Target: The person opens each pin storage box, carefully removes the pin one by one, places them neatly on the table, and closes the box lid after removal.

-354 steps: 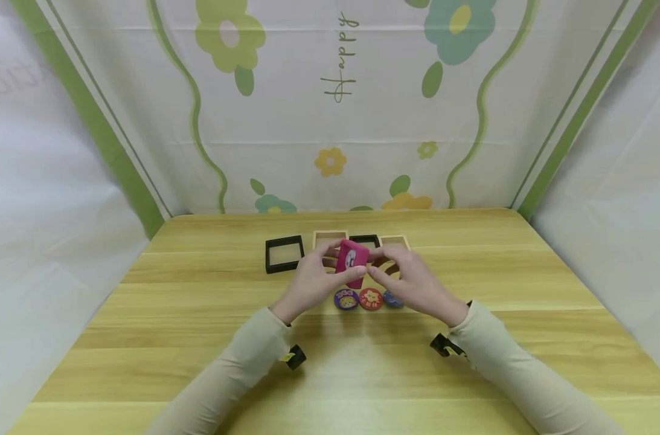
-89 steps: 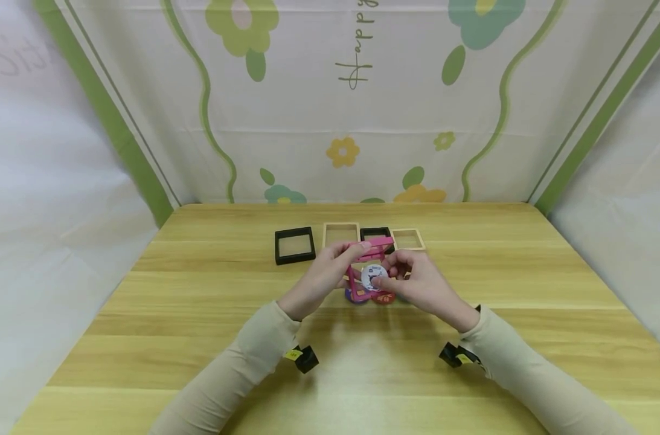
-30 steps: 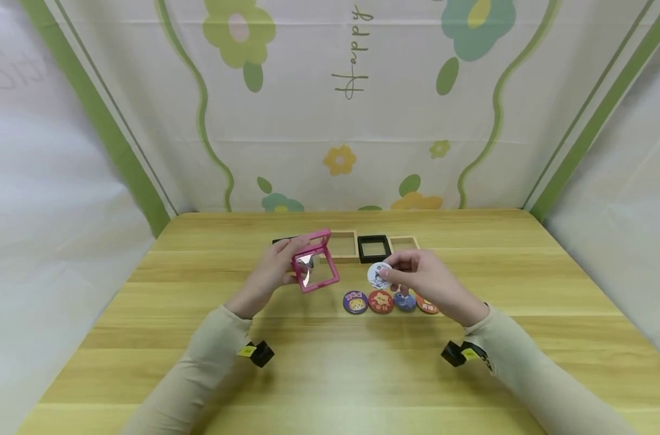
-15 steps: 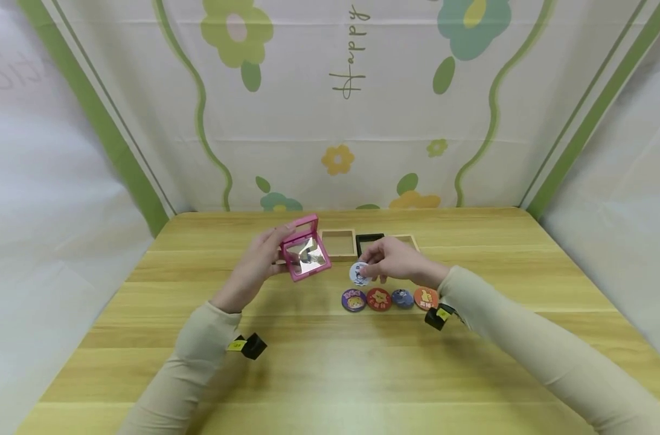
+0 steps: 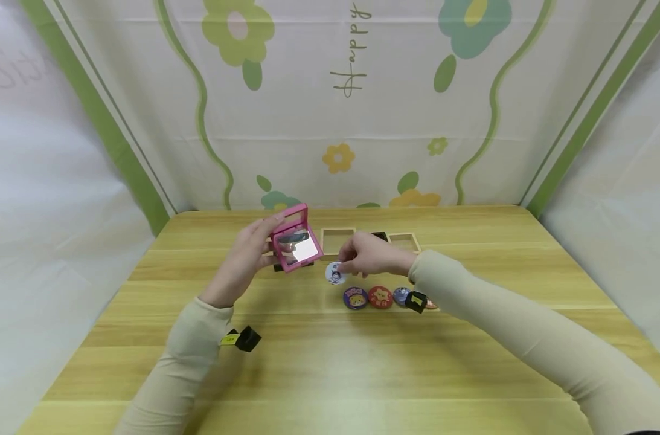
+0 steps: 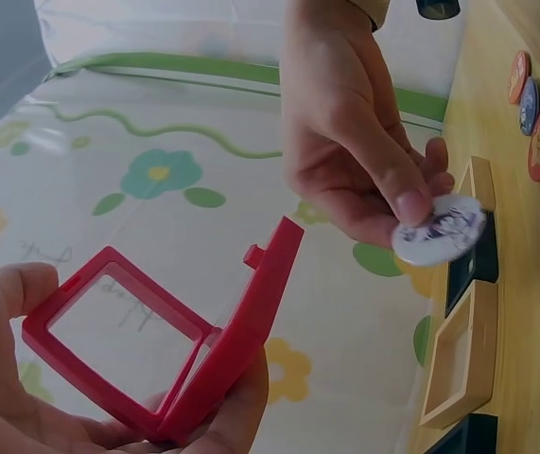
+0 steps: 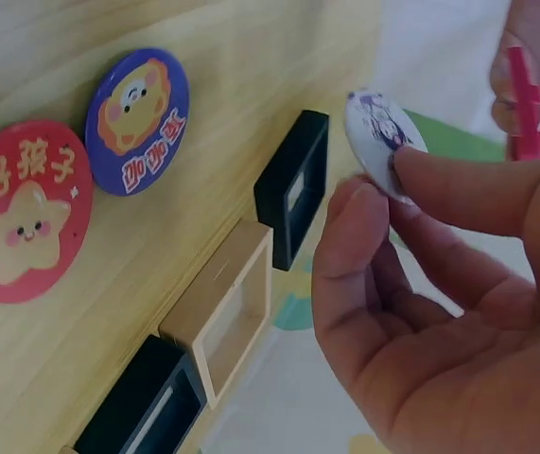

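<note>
My left hand (image 5: 240, 260) holds a pink hinged display frame (image 5: 305, 262), its two halves swung apart with clear film windows. In the left wrist view, the thumb and fingers grip the frame's edges (image 6: 241, 350). My right hand (image 5: 370, 254) pinches a round white badge (image 5: 334, 275) with a cartoon print between thumb and fingers. The badge is in the air, just right of the frame and apart from it. Below it on the table lie a purple badge (image 5: 355, 298), a red one (image 5: 380, 297) and a blue one (image 5: 402, 295); the sleeve and wrist camera partly cover an orange one (image 5: 431, 304).
Behind the hands stand a tan frame (image 5: 338, 229), a black frame (image 5: 381, 235) partly hidden by the right hand, and another tan frame (image 5: 404, 234). A further black frame (image 7: 291, 189) lies mostly behind the pink one. A printed cloth (image 5: 286, 109) rises at the table's back.
The pink frame, shut around the badge at first, has been opened and the badge taken out. Lately the left hand has shifted left and away with the frame; the right has followed leftward with the badge.
</note>
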The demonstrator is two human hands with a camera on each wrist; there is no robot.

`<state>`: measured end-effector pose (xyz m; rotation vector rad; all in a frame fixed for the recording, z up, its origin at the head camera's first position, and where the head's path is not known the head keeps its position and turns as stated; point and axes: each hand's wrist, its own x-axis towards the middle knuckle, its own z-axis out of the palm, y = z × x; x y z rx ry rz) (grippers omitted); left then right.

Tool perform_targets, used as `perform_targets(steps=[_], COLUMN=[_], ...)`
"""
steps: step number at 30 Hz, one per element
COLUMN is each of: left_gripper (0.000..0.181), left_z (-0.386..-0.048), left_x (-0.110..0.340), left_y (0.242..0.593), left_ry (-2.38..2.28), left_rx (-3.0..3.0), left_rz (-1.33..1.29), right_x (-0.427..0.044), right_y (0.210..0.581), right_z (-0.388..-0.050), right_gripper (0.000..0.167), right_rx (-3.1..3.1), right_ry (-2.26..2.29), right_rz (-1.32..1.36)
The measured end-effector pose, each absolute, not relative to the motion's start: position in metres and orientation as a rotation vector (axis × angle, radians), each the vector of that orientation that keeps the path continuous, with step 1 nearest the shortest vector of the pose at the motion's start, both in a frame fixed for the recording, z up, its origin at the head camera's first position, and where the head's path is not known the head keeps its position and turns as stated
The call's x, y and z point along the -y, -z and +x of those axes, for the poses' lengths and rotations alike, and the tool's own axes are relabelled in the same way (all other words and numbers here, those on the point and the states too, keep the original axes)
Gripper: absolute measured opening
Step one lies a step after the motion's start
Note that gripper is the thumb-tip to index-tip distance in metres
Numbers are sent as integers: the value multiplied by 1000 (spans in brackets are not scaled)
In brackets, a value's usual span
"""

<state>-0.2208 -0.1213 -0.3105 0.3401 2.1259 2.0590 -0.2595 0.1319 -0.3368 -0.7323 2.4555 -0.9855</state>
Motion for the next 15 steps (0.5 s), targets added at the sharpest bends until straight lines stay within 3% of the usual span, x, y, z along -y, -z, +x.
perform_targets(steps=[15], left_gripper=[64], left_z=[-219], left_x=[121], left_y=[310], left_ry=[-2066], left_rx=[-2115], left_rz=[345], right_x=[-107], right_y=[366], right_z=[-277], right_gripper=[4], right_rx=[-2382], right_ry=[851], right_rz=[-917])
